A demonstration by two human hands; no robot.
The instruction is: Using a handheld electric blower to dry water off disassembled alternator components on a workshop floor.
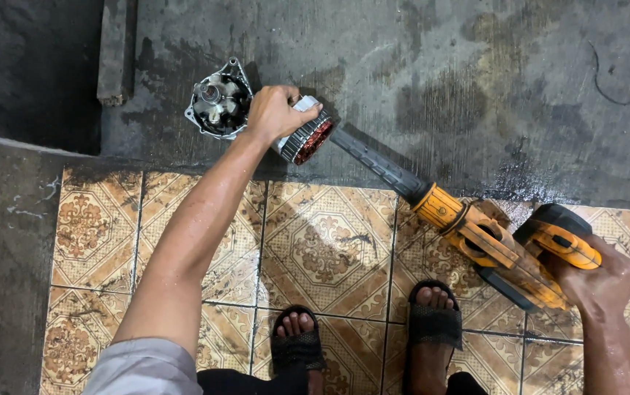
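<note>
My left hand (275,111) grips a round metal motor part (306,137) with copper windings showing at its open end, holding it tilted on the wet concrete floor (476,88). My right hand (600,281) holds the grip of a yellow and black spray gun (505,245). Its long dark ribbed barrel (373,162) points up-left, with the tip right at the windings. A second silver metal housing (218,102) lies just left of my left hand.
I stand in black sandals (297,347) on patterned brown and cream tiles (330,241). A concrete block (116,51) lies at the top left. A raised grey ledge (8,256) runs along the left edge.
</note>
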